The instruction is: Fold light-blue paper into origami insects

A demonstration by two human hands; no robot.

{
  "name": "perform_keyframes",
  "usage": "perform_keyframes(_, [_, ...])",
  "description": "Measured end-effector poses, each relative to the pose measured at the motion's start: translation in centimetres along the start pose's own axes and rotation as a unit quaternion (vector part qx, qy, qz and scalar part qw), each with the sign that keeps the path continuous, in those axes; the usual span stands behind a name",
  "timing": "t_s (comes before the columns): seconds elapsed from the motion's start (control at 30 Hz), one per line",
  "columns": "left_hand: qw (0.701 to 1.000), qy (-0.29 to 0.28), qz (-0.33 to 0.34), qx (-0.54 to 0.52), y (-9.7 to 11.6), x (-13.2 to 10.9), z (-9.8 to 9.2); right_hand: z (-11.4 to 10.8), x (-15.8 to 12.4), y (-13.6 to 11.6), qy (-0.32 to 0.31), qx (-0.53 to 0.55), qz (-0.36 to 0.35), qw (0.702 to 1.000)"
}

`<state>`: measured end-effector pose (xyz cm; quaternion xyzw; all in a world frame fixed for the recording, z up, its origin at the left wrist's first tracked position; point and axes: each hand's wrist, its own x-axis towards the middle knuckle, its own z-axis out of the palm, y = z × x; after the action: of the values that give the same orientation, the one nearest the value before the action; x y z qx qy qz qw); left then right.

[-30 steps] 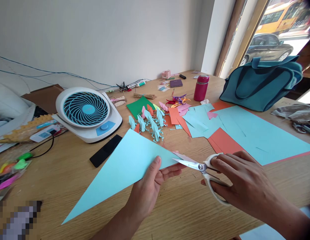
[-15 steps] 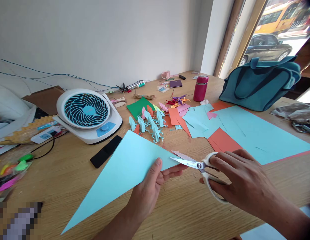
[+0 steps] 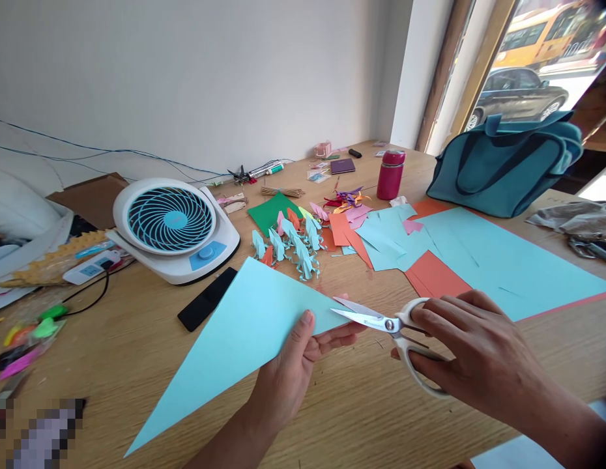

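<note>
My left hand [image 3: 298,355] grips a light blue triangle of folded paper [image 3: 239,332], thumb on top and fingers underneath near its right corner. White-handled scissors [image 3: 391,324] are in my right hand [image 3: 474,345], with thumb and fingers through the loops. Their blades stand slightly apart at the paper's right corner, one blade lying over it; whether they bite into the paper is hard to see. Just beyond the triangle stand several small folded paper figures [image 3: 303,251], mostly light blue with some orange and pink.
A white fan [image 3: 176,221] and a black phone [image 3: 205,299] lie left. Cut paper pieces [image 3: 386,234] and a large blue sheet [image 3: 518,260] cover the right side. Behind are a magenta bottle [image 3: 391,176], a teal bag [image 3: 503,166] and a green sheet [image 3: 268,212].
The scissor tips have shifted very slightly left over the paper's corner. Both hands keep the same hold, and the view has moved a little.
</note>
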<state>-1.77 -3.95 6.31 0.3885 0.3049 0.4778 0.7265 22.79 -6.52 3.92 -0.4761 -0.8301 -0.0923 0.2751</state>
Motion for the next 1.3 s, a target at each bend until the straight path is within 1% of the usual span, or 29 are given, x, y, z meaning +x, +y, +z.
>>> perform_keyframes(0.17, [1.000,-0.016,0.003,0.001,0.0,-0.1,0.0,-0.2,0.0,0.1,0.007,-0.003,-0.012,1.000])
perform_keyframes(0.43, [1.000,-0.006,0.005,0.018,-0.1,0.0,-0.3,-0.3,0.0,0.3,0.019,-0.008,-0.028,0.999])
perform_keyframes(0.6, [1.000,-0.016,0.008,0.025,-0.1,0.0,-0.5,-0.4,0.1,0.3,0.031,-0.003,-0.035,0.999])
perform_keyframes(0.87, [0.998,-0.020,0.006,0.055,-0.4,-0.1,-1.3,-0.6,0.2,0.1,0.035,-0.004,-0.031,0.999])
perform_keyframes(1.0, [0.997,-0.044,0.006,0.069,-0.5,-0.1,-1.5,-0.6,0.3,-0.1,0.041,-0.012,-0.030,0.999])
perform_keyframes(1.17, [0.994,-0.076,0.028,0.076,-0.5,0.0,-1.7,-0.5,0.6,-0.2,0.048,-0.010,-0.030,0.998])
perform_keyframes(1.3, [0.992,-0.093,0.030,0.074,-0.5,0.0,-1.8,-0.6,0.8,-0.2,0.054,-0.007,-0.033,0.998])
